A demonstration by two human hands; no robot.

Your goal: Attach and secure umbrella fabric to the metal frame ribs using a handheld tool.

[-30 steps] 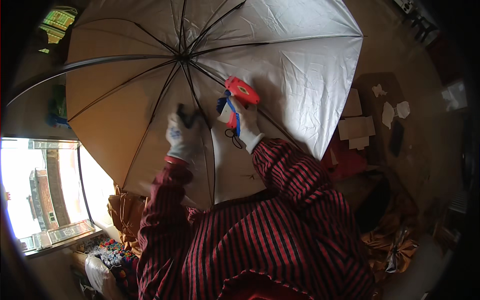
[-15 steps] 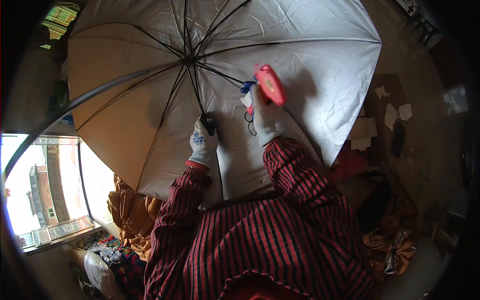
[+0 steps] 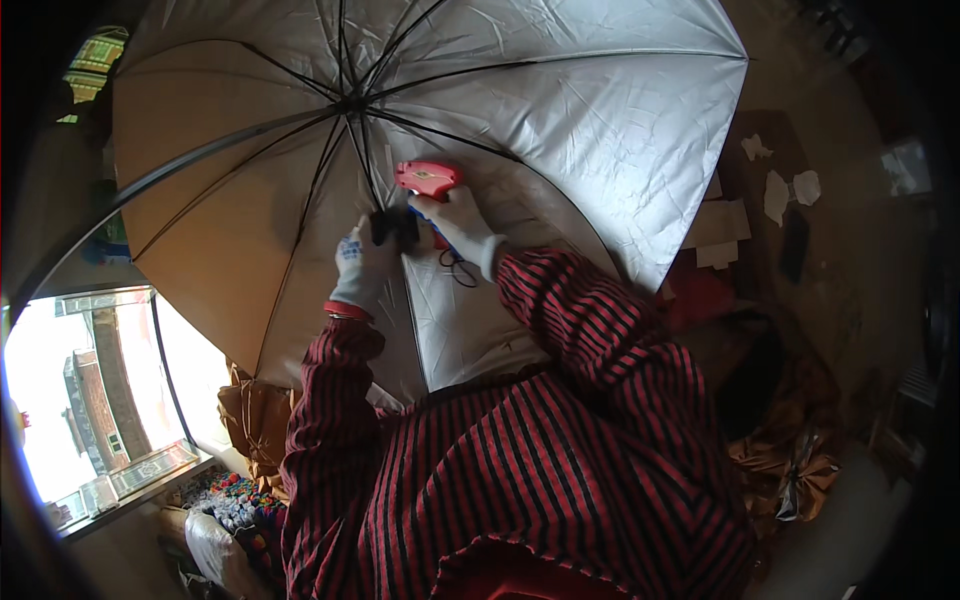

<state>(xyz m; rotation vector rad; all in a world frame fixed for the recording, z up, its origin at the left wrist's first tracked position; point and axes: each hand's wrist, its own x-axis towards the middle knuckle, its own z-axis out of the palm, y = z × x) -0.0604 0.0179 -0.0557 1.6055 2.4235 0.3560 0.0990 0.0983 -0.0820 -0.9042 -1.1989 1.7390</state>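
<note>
One red tool (image 3: 428, 177), clamped in the right hand (image 3: 460, 223), has swung left beside the left hand (image 3: 360, 265), pairing both mid-frame at the umbrella (image 3: 610, 140); left grip too blurred to tell.

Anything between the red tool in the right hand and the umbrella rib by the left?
No separate object shows between the red tool in the right hand and the umbrella rib. The left hand itself crowds that spot; dark blur there hides whether it touches the tool.
</note>
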